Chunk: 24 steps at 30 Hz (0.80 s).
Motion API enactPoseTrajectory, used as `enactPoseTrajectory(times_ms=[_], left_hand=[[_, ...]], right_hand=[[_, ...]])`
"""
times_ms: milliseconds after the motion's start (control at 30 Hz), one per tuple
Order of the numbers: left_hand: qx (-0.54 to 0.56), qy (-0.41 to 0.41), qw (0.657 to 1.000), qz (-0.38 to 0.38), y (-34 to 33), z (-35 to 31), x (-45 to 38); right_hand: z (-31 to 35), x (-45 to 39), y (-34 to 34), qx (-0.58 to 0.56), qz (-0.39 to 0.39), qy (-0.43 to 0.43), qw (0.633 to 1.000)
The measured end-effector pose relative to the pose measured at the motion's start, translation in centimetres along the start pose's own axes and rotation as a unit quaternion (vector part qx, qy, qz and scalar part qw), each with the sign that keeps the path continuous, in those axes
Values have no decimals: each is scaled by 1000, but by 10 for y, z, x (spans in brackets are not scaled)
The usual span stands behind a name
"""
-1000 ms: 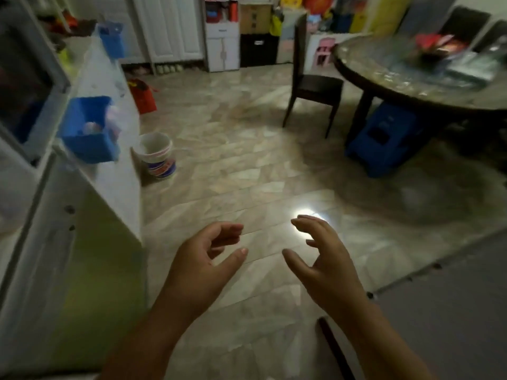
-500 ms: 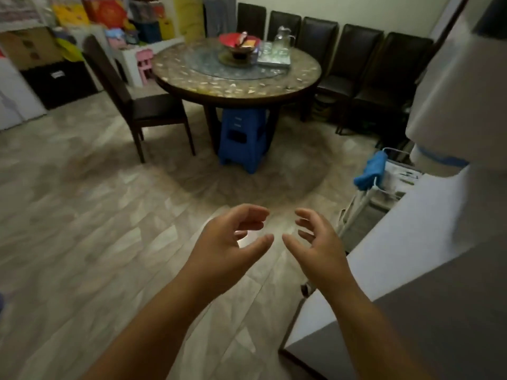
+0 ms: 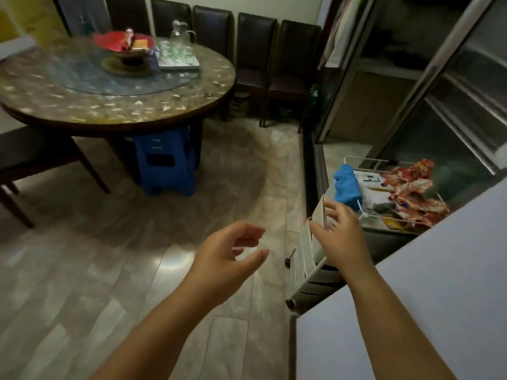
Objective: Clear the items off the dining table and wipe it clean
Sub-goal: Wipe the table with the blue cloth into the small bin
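The round dining table [image 3: 115, 108] stands at the upper left, some way off. On it sit a bowl of red packets [image 3: 124, 45], a glass jug [image 3: 179, 34] and a tray of glasses [image 3: 178, 60]. A blue cloth [image 3: 347, 187] hangs over a white rack [image 3: 384, 219] at the right. My right hand [image 3: 338, 234] hovers just below that cloth, fingers spread, holding nothing. My left hand [image 3: 227, 256] floats over the floor beside it, fingers loosely curled and empty.
A blue plastic stool [image 3: 166, 163] is tucked under the table. Dark chairs [image 3: 255, 58] line the back wall and another chair [image 3: 33, 157] stands at the left. A white counter [image 3: 425, 311] fills the lower right; metal shelving [image 3: 439, 91] rises behind the rack.
The view has swung right, from the floor and left cabinets to the table and the rack. My right hand has moved right, close to the blue cloth. Both hands stay empty.
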<state>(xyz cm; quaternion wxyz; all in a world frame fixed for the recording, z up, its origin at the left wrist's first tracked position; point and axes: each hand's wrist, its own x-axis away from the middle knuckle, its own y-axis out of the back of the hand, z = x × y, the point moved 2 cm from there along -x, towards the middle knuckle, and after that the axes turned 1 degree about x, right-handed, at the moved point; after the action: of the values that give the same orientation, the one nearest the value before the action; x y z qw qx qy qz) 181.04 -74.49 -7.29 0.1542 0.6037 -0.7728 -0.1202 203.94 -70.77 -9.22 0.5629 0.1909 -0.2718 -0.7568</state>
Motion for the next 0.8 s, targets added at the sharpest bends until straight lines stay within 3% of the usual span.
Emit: enactPoseTrajectory(times_ms=[133,400,533,667,733,800], left_hand=[[8,3,999,47,33,6,-68],[9,6,990,140,23,18,-160],[-14,16,984,175,9,24,-203],[-39,28,978,204,-9,26,-239],[-42,31,976,212,-19,25,-258],[-47,31,974,219,-24,25,-271]], right_hand=[[5,-40,-12,98,-78,-4,992],[-35,-119,-14,294,-133,-43,946],[-75,-169,-10,431,-45,-83,898],[-110,-194,-15,484,11,-92,870],[-121,-205,-12,473,-10,-83,877],[-122,-213,-9,405,-45,-68,911]])
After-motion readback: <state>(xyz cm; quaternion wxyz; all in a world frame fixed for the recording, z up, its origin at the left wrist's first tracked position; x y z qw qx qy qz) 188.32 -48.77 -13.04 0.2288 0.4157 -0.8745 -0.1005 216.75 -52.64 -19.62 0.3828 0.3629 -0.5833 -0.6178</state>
